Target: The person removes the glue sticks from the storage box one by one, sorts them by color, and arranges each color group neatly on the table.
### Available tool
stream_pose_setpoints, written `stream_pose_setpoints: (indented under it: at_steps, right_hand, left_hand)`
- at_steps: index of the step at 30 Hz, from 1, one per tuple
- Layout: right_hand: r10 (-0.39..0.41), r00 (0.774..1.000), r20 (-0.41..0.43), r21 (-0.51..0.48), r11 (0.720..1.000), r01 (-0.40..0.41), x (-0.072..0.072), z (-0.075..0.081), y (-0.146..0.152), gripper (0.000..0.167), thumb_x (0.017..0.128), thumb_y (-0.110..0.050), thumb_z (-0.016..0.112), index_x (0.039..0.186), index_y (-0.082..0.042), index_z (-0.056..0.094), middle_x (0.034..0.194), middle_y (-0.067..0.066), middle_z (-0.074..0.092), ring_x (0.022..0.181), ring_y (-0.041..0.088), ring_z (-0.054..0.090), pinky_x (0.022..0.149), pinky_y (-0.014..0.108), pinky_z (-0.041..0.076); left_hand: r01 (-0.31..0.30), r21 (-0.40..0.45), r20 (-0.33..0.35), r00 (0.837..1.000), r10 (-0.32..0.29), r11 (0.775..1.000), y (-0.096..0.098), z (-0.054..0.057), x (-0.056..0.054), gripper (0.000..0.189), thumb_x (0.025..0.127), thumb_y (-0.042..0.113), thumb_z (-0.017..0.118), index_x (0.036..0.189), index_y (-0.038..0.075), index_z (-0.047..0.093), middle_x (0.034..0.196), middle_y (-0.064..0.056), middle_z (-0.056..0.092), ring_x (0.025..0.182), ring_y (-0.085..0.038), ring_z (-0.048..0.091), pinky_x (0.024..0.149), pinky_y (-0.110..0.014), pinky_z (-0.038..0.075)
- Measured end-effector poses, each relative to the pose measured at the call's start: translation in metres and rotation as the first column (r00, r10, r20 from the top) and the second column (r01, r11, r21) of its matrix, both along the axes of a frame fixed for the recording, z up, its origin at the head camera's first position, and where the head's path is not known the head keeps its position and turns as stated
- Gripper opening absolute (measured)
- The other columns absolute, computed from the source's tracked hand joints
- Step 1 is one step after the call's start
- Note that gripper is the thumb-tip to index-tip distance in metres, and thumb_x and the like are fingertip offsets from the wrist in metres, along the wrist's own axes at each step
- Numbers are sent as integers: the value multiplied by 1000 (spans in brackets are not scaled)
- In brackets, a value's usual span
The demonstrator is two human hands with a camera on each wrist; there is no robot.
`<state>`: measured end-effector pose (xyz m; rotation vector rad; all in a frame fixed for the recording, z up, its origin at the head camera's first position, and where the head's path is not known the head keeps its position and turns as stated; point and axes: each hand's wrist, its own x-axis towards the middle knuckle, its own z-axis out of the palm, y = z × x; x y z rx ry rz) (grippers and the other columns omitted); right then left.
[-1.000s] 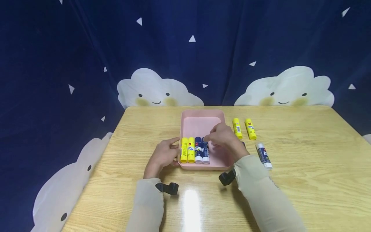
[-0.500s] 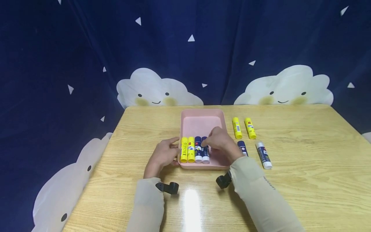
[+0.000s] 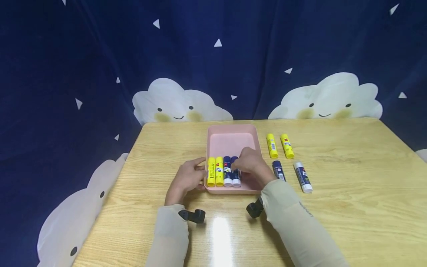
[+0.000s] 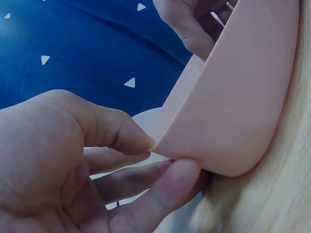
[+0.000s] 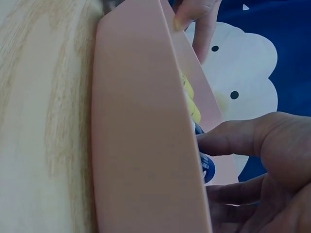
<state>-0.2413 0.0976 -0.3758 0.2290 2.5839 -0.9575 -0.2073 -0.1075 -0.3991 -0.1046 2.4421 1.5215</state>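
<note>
A pink tray point(image 3: 231, 128) lies on the table with a row of glue sticks side by side at its near left. Two are yellow glue sticks point(image 3: 211, 172), and two are navy glue sticks point(image 3: 227, 171) with white ends toward me. At the tray's left wall, my left hand point(image 3: 187, 177) pinches the rim between thumb and fingers. Over the tray's right part is my right hand point(image 3: 251, 163), its thumb on the rightmost navy glue stick point(image 3: 236, 180). In the right wrist view, that hand's other fingers extend beside the stick, partly hidden by the tray wall.
Right of the tray lie two yellow glue sticks point(image 3: 272, 145) at the back. A navy glue stick point(image 3: 278, 170) and another navy glue stick with a white cap point(image 3: 303, 177) lie nearer. A dark blue curtain point(image 3: 213, 55) hangs behind the wooden table point(image 3: 350, 167).
My right hand has moved slightly left and nearer over the navy sticks, uncovering the navy glue stick right of the tray. My left hand has stayed at the tray's left wall.
</note>
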Motion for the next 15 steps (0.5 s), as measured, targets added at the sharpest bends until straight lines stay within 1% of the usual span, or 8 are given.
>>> stream_pose_setpoints:
  at_steps: [4, 12, 15]
  right_hand:
    - [0, 1000, -4, 22, 1000, 0, 0, 0, -2, 39, 81, -18, 78, 106, 3, 57, 92, 15, 61, 73, 25, 61, 55, 27, 51]
    - [-41, 999, -12, 57, 998, 41, 1, -2, -6, 42, 81, -17, 79, 111, 4, 57, 91, 14, 60, 74, 25, 61, 56, 27, 50]
    - [-40, 999, -21, 58, 997, 41, 2, -2, -7, 42, 80, -16, 79, 111, 4, 58, 90, 14, 61, 76, 25, 61, 58, 28, 50]
  left_hand:
    - [3, 1, -5, 1000, -3, 1000, 0, 0, 0, 60, 92, 7, 60, 150, 14, 48, 128, -17, 63, 82, -21, 69, 59, -32, 61]
    - [-1, 5, 4, 1000, 1, 1000, 1, -1, -1, 60, 92, 8, 60, 150, 14, 47, 130, -17, 62, 84, -21, 69, 59, -32, 61]
    - [-6, -1, 7, 1000, 6, 1000, 1, 0, -1, 61, 91, 8, 60, 150, 15, 48, 130, -16, 63, 84, -21, 69, 60, -32, 61]
